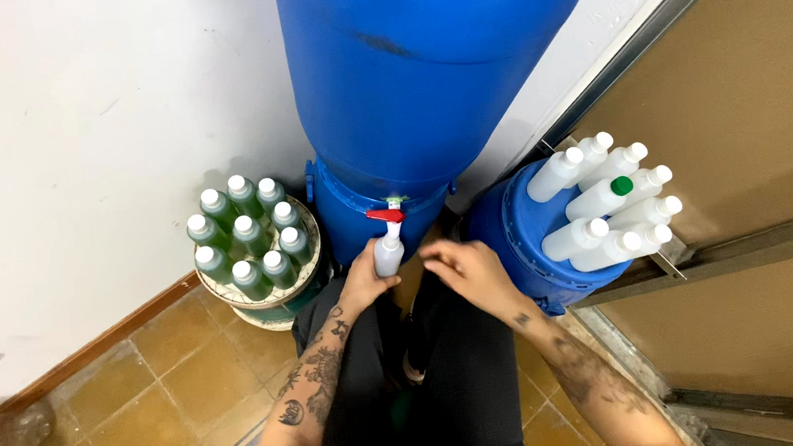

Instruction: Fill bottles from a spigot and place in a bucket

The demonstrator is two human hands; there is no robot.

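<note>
Right now a small white bottle (388, 252) is sitting under the red tap (386, 216) of a big blue drum (418, 69), the left hand (366, 279) clamping it. Bottle stands are crowding both sides. The right hand (466, 270) is hovering just beside, fingers loosely apart, empty.

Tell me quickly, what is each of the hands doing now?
Left hand: closed around a small white bottle under the red tap.
Right hand: open, holding nothing, beside the bottle.
</note>
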